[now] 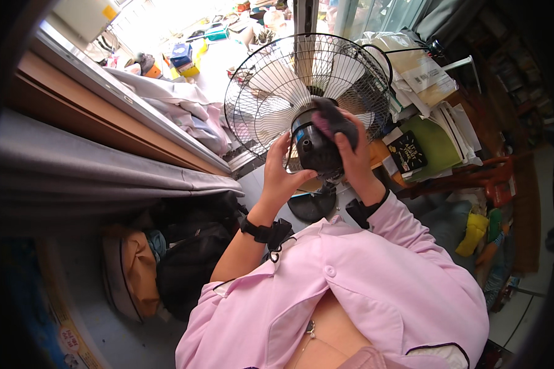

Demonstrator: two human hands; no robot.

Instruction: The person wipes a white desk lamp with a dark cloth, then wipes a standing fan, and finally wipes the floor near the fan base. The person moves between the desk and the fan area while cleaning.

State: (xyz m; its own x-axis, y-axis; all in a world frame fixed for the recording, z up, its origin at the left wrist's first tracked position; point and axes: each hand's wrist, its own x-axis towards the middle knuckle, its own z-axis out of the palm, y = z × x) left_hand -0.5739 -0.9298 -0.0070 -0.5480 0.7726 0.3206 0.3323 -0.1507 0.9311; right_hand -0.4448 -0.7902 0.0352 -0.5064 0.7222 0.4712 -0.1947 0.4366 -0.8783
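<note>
Item: blk fan motor hsg (314, 152), btwn hands, near side of wire guard (276, 101) | L hand (282, 177): part-open, C-shaped, cupping hsg | R hand (356, 158): curled, gripping dk cloth (335, 122) on hsg | Step: prob wiping hsg | Next: wants steady L support, cloth worked round

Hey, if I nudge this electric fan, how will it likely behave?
The electric fan may tip, since its broad wire guard sits above a round base that looks much smaller. The guard would probably flex slightly, its wires being thin. The black motor housing might feel slippery, as it looks smooth.
</note>
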